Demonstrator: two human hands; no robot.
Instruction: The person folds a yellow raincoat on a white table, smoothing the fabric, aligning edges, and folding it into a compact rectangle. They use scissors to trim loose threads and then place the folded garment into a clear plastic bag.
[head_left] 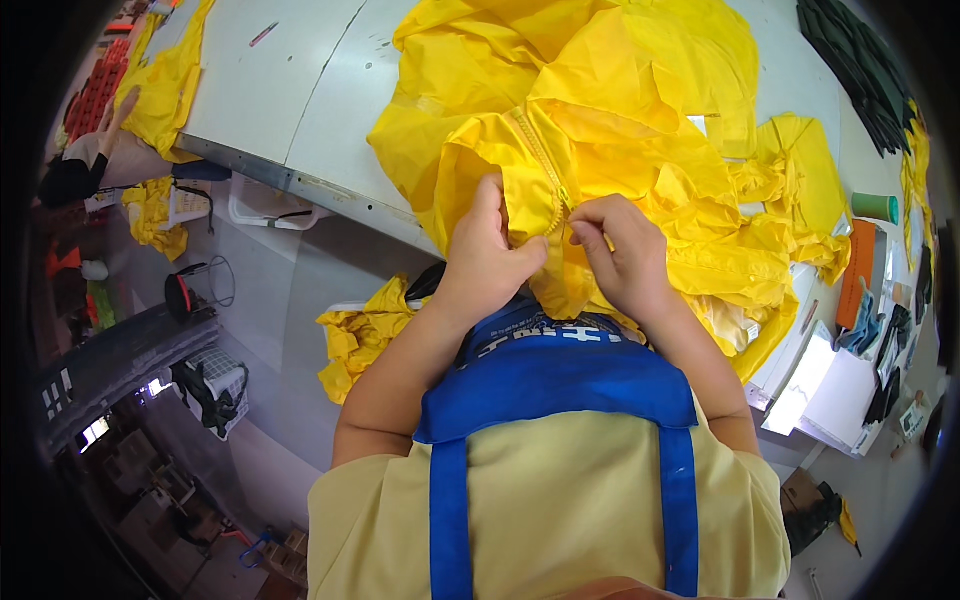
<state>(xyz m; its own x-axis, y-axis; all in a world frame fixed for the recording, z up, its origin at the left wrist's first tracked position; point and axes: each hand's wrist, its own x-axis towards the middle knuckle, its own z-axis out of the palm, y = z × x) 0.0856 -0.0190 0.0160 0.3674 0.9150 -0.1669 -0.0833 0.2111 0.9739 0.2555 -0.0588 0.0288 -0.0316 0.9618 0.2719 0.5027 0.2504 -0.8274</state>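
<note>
A yellow garment point(590, 95) of thin, crinkled fabric lies bunched over the table edge before me, with a yellow zipper point(541, 155) running down its front flap. My left hand point(485, 262) is closed on the flap beside the lower part of this zipper, thumb on top and fingers partly behind the cloth. Just right of the zipper, close below its slider point(565, 198), my right hand point(628, 258) is held in a pinch. Whatever sits between its fingertips is too small to make out.
More yellow garments point(800, 185) lie to the right, near a green roll point(875, 207) and dark folded cloth point(850, 70). A pen point(264, 35) rests on the white table point(300, 95). At far left another person's arm point(115, 125) touches yellow fabric. Yellow cloth point(368, 330) hangs below the table edge.
</note>
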